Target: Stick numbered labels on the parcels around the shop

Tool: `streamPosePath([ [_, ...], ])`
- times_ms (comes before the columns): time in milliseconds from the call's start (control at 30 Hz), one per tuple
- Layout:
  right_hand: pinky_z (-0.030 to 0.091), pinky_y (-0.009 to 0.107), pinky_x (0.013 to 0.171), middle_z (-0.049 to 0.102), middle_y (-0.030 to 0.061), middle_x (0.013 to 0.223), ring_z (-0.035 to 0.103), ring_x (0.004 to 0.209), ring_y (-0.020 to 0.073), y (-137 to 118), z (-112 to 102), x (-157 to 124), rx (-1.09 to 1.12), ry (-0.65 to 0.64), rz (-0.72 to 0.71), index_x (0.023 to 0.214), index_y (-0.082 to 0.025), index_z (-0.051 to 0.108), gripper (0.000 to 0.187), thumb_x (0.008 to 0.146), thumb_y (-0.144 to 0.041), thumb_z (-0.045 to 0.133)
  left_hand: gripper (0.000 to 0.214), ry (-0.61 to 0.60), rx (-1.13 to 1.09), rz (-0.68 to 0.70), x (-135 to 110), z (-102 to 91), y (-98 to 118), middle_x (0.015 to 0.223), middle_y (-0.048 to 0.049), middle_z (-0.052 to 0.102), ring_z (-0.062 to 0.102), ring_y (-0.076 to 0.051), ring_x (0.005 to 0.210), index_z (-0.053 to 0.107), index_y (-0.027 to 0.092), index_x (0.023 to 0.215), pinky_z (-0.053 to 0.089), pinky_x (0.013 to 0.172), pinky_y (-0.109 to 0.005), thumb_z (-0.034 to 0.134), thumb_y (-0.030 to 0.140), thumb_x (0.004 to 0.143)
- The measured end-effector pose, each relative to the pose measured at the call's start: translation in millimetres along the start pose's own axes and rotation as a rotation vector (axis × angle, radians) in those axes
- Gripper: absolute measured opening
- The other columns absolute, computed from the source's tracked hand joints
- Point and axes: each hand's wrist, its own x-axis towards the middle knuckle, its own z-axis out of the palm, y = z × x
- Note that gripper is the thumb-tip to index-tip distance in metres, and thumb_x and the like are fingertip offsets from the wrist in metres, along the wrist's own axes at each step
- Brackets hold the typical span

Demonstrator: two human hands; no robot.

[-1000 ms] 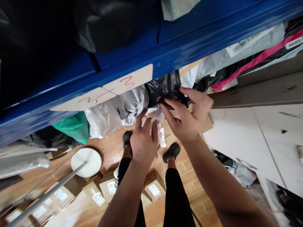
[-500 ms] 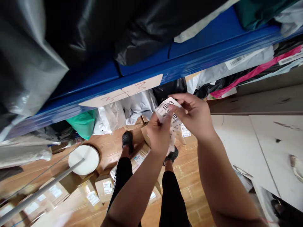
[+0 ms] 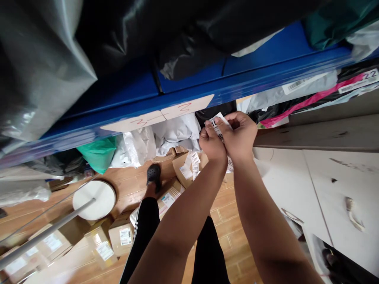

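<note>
Both my hands are raised together just under the blue shelf beam point(image 3: 242, 85). My left hand point(image 3: 211, 142) and my right hand point(image 3: 238, 136) pinch a strip of white numbered labels point(image 3: 217, 122) between their fingertips; the rest of the strip point(image 3: 194, 165) hangs down below my left wrist. Right behind my hands lies a black plastic parcel point(image 3: 217, 110) on the lower shelf. White plastic parcels point(image 3: 174, 132) lie to its left.
Two tan tags with red writing point(image 3: 161, 114) are stuck on the beam. Grey and black bags fill the upper shelf point(image 3: 89, 47). A green bag point(image 3: 96, 152) and cardboard boxes point(image 3: 118, 236) lie on the wooden floor by a white round base point(image 3: 93, 199). A white counter point(image 3: 325, 177) stands at right.
My hands have risen toward the shelf beam and closed in together on the label strip, which a second ago hung lower in front of the black parcel.
</note>
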Motion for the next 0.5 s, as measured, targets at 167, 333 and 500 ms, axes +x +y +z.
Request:
streamPosePath([
  [167, 0.046, 0.033, 0.068, 0.056, 0.0012, 0.071, 0.053, 0.068, 0.0175, 6, 5, 1, -0.158, 0.119, -0.12, 0.069, -0.021, 0.056, 0.02, 0.081, -0.033, 0.066, 0.03, -0.201, -0.114, -0.029, 7, -11.5, -3, 0.062, 0.0043, 0.056, 0.051, -0.009, 0.058, 0.061, 0.019, 0.069, 0.041, 0.06, -0.022, 0.064, 0.046, 0.08],
  [333, 0.046, 0.038, 0.074, 0.047, 0.0014, 0.064, 0.051, 0.073, 0.0213, 18, 9, 3, -0.245, 0.142, -0.173, 0.062, -0.023, 0.047, 0.032, 0.084, -0.04, 0.063, 0.043, -0.185, 0.021, -0.035, 13, -22.2, -13, 0.052, 0.0061, 0.045, 0.043, -0.007, 0.051, 0.051, 0.017, 0.057, 0.035, 0.052, -0.02, 0.064, 0.052, 0.079],
  [500, 0.044, 0.044, 0.082, 0.051, 0.0057, 0.081, 0.052, 0.091, 0.0263, 39, 16, 7, -0.238, 0.138, -0.094, 0.079, -0.022, 0.052, 0.027, 0.088, -0.047, 0.057, 0.033, -0.302, 0.107, 0.015, 17, -25.4, -24, 0.058, 0.0054, 0.051, 0.046, -0.007, 0.055, 0.055, 0.017, 0.062, 0.036, 0.053, -0.018, 0.068, 0.044, 0.076],
])
